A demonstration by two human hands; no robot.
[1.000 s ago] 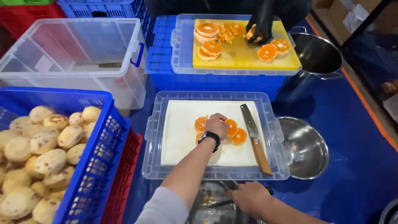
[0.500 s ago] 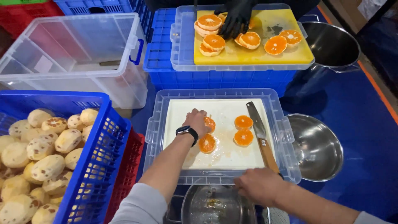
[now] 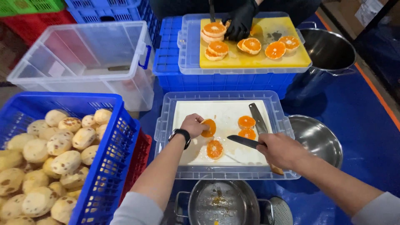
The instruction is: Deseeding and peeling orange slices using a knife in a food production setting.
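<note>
Fingers of the left hand (image 3: 193, 125) pinch an orange slice (image 3: 208, 127) and lift it off the white board (image 3: 221, 114). A moment ago this hand lay flat among the slices. The right hand (image 3: 280, 150) now grips a dark knife (image 3: 243, 141), which it did not hold before. Three more slices (image 3: 246, 122) lie beside the blade. A second knife (image 3: 258, 118) rests nearby.
</note>
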